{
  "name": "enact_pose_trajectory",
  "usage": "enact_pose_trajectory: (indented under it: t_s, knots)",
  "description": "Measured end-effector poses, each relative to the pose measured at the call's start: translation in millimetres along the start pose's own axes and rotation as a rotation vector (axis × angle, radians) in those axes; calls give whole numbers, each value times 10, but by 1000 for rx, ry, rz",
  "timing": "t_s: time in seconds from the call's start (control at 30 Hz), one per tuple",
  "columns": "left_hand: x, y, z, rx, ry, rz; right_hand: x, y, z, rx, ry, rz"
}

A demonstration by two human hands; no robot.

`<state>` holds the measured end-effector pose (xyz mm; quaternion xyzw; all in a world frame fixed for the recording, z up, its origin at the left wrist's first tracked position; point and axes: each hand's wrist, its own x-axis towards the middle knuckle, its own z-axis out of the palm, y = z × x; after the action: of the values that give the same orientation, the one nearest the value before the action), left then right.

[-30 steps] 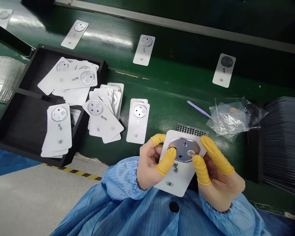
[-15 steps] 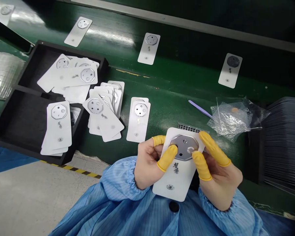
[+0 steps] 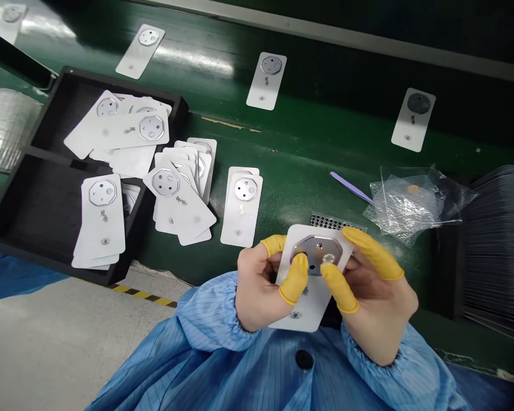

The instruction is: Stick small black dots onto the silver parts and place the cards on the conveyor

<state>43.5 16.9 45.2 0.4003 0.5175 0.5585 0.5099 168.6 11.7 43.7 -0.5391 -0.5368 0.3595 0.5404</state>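
Both my hands hold a white rectangular panel with rounded corners in front of my chest. Near its top is a grey octagonal inset with small dark holes and a clear round spot; small dark markings lie below. My left hand grips the left edge, its yellow-covered thumb pressed on the inset. My right hand holds the right side, thumb on the inset near the clear spot and index finger along the top right corner. The other fingers are mostly hidden behind the panel. Just beyond it lies a sheet of black dots.
Similar panels lie in a black divided tray, in a pile beside it, and on the green bench. Purple tweezers touch clear plastic film. Dark thin sheets stand stacked at right. Single panels lie farther back.
The panel's lower end has tilted up, so it looks shorter. My right thumb has moved left onto the inset, and my left thumb has shifted slightly lower.
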Motion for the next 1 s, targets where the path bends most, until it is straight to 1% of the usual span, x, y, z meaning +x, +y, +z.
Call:
enact_pose_trajectory:
  t_s: [0.07, 0.13, 0.23, 0.33, 0.47, 0.57, 0.67, 0.8, 1.0]
  knots:
    - [-23, -23, 0, 37, -19, 84, 44, -1, 26, -3, -53, 43]
    - [-38, -44, -7, 54, -30, 159, 83, 0, 43, -4, -87, 51]
    - [-49, -68, -31, 66, -47, 194, 114, -2, 59, 14, -93, 56]
    - [-54, -66, -58, 22, -90, 153, 125, -12, 73, 29, -78, 93]
    - [-50, -21, -60, -80, -127, 49, 153, -22, 81, 65, -66, 156]
    - [-43, 9, -42, -117, -134, -10, 175, -24, 84, 70, -63, 156]
    - [-44, 14, -30, -106, -121, -25, 177, -25, 88, 22, -69, 118]
    - [-54, 2, -30, -89, -108, -23, 174, -26, 74, 42, -73, 127]
    - [-70, -22, -20, -95, -136, -27, 214, -26, 18, -20, -170, 89]
